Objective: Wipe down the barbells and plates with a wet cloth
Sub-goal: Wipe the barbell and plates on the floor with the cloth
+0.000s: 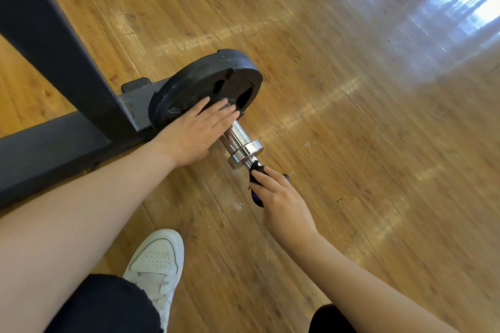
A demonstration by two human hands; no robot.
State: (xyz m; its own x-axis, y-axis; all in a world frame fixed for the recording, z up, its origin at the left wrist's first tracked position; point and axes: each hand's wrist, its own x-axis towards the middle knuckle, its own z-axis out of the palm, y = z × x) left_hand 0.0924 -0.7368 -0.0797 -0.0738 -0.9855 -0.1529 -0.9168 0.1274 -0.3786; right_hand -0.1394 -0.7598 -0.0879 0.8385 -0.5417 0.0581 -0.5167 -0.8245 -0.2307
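1 plate under flat left hand; right hand fingers pinch 1 cloth on 1 barbell.

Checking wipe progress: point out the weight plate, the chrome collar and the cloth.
weight plate (pixel 189 84): head view, upper face.
chrome collar (pixel 247 153): head view, flange rim on the barbell sleeve.
cloth (pixel 257 169): head view, dark fold above the fingers.

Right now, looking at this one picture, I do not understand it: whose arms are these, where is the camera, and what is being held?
The camera sits on the person's head and looks down, so both arms are that person's own. The left hand rests flat, fingers straight, on a black weight plate mounted on a chrome barbell sleeve. The right hand has its grip on a dark cloth against the bar, just below the sleeve's collar. Beneath lie a wooden floor, a dark metal rack frame and a white sneaker.
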